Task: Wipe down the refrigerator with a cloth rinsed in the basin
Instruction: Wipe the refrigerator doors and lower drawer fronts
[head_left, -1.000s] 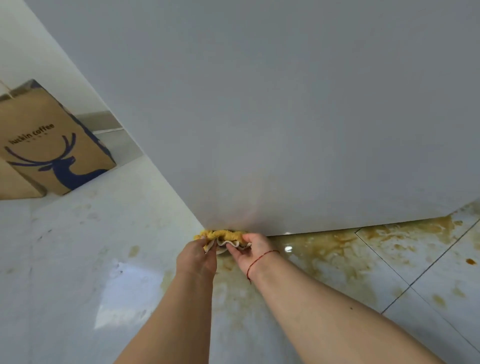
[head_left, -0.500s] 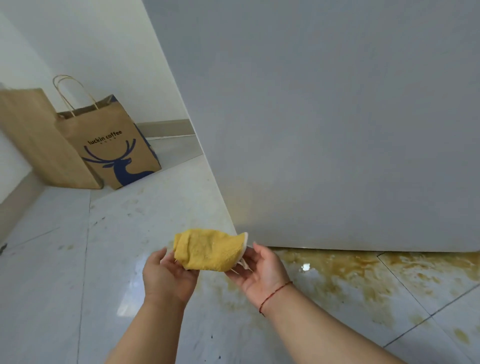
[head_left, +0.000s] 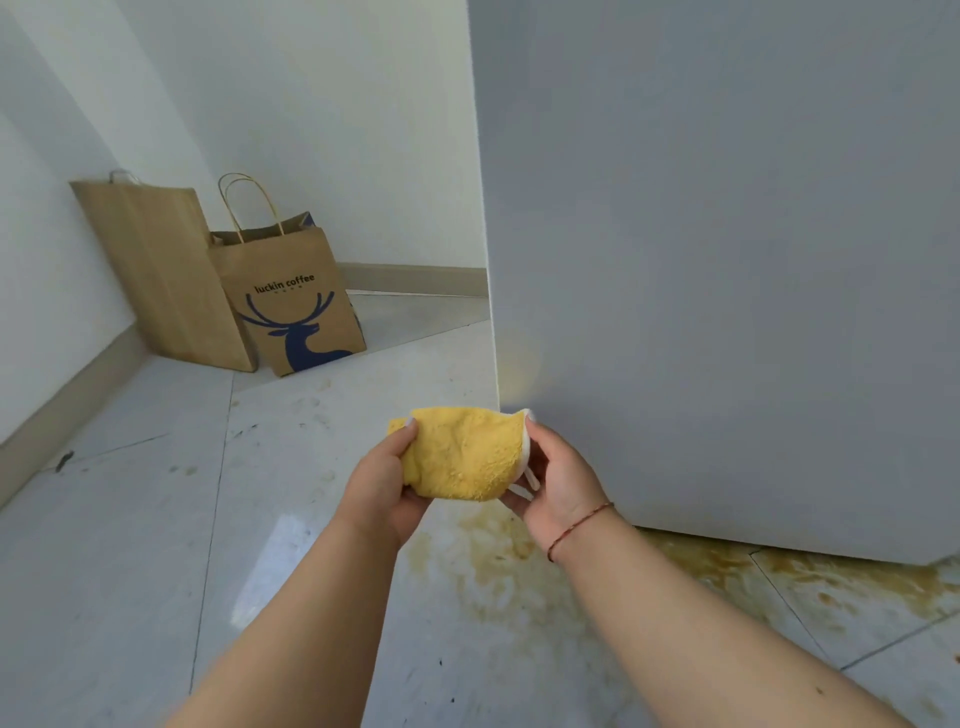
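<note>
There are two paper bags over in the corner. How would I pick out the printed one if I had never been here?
Look past the left edge of the big grey refrigerator to the corner where the white walls meet. Two brown paper bags stand there on the floor, and the printed bag is the nearer, right-hand one. Unlike the plain bag beside it, it carries a blue deer and the words "luckin coffee".

A fluffy yellow terry cloth (head_left: 465, 454), edged in white fabric trim, contrasts with the smooth, matt grey side panel of the refrigerator (head_left: 727, 260). The floor (head_left: 130, 519) is glossy polished tile (reflecting a bright patch of light), smeared with brownish-yellow stains along the refrigerator's bottom edge. Two matt brown kraft-paper bags (head_left: 291, 301) stand in the corner against flat-painted white walls (head_left: 337, 104).
</note>
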